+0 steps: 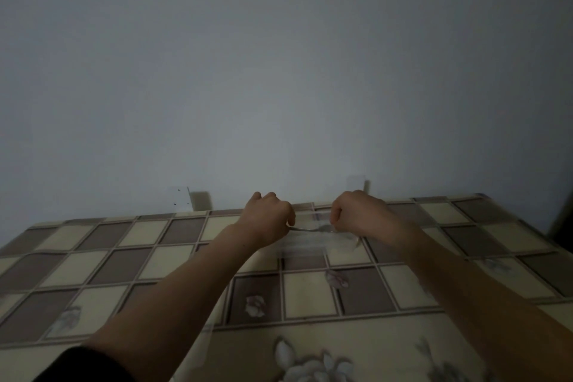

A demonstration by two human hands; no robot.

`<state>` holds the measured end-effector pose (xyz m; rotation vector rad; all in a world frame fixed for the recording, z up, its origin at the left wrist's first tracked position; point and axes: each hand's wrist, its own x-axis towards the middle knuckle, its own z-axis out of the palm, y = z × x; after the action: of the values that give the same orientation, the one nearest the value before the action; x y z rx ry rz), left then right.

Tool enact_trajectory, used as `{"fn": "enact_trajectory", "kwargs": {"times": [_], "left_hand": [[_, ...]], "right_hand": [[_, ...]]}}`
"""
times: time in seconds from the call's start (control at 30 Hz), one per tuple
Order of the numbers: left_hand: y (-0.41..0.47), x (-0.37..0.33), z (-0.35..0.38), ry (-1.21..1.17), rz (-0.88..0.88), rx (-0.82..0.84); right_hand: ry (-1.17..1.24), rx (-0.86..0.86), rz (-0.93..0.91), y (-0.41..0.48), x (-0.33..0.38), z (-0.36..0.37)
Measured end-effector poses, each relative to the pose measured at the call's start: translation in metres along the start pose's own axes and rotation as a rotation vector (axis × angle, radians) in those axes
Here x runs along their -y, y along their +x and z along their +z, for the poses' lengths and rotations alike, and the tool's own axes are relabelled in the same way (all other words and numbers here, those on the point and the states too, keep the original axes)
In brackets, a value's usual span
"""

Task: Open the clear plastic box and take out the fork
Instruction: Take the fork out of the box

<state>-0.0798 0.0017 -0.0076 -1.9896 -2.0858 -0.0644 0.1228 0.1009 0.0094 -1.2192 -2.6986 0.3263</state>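
Pinching the fork [310, 228] by its handle, our left hand [268, 216] has a closed grip; our right hand [356, 212] curls shut at the tine end, though whether on fork or box we cannot tell. Just below lies the clear plastic box [310, 243] on the counter [139, 257]. We judge extraction nearly finished. One fork, one box, two hands.

You have two hands in view, your left hand [269, 213] and your right hand [356, 211], each at the end of a bare forearm, so two forearms. Between them you can count one fork [310, 229] and one clear plastic box [316, 237], its outline faint and hard to trace. There is one surface [124, 257] under them, covered in a checked cloth. On the wall behind you can count two pale plates [180, 195], one left, one right.
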Motion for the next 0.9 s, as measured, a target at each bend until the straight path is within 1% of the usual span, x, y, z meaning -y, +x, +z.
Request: {"fn": "enact_trajectory", "kwargs": {"times": [0.5, 0.73, 0.9], "left_hand": [[0.001, 0.004, -0.012, -0.082, -0.026, -0.016], [-0.008, 0.004, -0.03, -0.134, -0.018, -0.021], [-0.021, 0.005, -0.049, -0.247, -0.062, -0.021]], "right_hand": [[-0.028, -0.097, -0.047, -0.007, 0.001, -0.002], [0.036, -0.14, -0.043, -0.008, 0.0, -0.005], [0.043, -0.175, -0.056, -0.018, 0.006, -0.014]]}}
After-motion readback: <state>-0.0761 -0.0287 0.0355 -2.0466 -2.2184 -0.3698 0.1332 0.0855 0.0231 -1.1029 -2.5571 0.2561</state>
